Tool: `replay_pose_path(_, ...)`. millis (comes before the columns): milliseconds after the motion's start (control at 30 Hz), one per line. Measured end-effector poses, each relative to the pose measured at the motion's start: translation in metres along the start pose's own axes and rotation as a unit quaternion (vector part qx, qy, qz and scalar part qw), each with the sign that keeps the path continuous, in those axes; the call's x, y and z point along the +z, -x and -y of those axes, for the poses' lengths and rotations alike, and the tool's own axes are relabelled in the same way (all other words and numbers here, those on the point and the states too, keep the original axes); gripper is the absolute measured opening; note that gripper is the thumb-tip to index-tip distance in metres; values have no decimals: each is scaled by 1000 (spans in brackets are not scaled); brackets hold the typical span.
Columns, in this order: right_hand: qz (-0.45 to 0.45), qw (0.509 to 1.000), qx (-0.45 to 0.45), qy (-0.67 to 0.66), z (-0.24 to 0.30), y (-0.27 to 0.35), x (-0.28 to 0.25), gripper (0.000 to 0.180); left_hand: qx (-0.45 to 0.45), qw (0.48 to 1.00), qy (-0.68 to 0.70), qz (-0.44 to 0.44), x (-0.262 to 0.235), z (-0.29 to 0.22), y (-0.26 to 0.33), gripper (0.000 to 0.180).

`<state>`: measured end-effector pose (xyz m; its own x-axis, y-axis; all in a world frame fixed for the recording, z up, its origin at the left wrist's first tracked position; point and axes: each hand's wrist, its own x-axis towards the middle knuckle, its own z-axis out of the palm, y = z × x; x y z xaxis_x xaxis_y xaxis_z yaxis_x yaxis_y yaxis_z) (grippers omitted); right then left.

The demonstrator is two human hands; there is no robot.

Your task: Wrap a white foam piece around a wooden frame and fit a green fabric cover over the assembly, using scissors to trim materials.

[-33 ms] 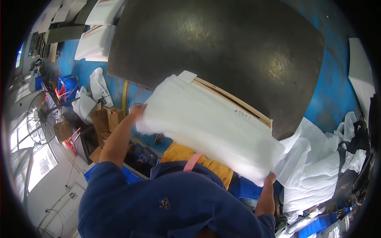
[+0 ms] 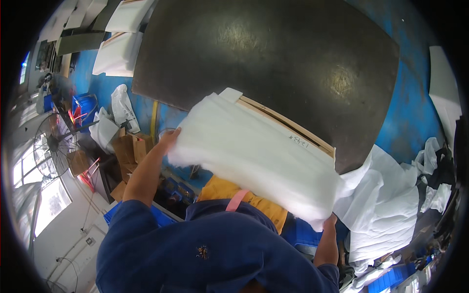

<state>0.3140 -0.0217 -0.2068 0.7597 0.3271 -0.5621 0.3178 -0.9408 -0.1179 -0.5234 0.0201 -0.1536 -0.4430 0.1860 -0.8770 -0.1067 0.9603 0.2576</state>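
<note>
A long padded piece with a wooden frame edge (image 2: 288, 126) lies slantwise over the near edge of a dark tabletop (image 2: 264, 53). Fluffy white batting (image 2: 254, 151) covers it and hangs over its near side. My left hand (image 2: 170, 138) grips the batting at the left end, fingers partly hidden by it. At the near right corner, my right hand (image 2: 330, 222) is closed on the lower edge of the batting, its fingertips mostly out of sight. Handwritten marks show on the batting beside the wood.
White sheet material (image 2: 383, 205) is heaped to the right of the tabletop. More white-covered pieces (image 2: 117, 53) stand at the far left. Cardboard boxes (image 2: 132, 149), a fan (image 2: 53, 142) and white bags (image 2: 123, 107) are on the left. A yellow cloth (image 2: 220, 190) lies by my waist.
The right end of the batting has drawn in slightly to the left, along with a small shift of my right hand. My left hand stays in place.
</note>
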Motion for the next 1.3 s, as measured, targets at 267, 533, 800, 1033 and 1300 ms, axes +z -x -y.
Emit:
replay_pose_path(267,388,754,120,-517,-2,59,-12,63,127,990,-32,57,7,17,56,47)
replay_pose_path(533,278,796,60,-535,51,73,-38,70,308,930,-168,-107,35,-54,25,46)
replay_pose_path(800,228,951,-95,-189,129,78,-108,55,331,918,-202,-81,53,-141,32,52)
replay_pose_path(1033,157,929,-58,-331,104,6,-50,62,316,927,-176,-97,58,-161,13,56)
replay_pose_path(1300,208,917,-50,-337,75,-33,-3,33,203,971,87,-91,-4,-98,-21,29)
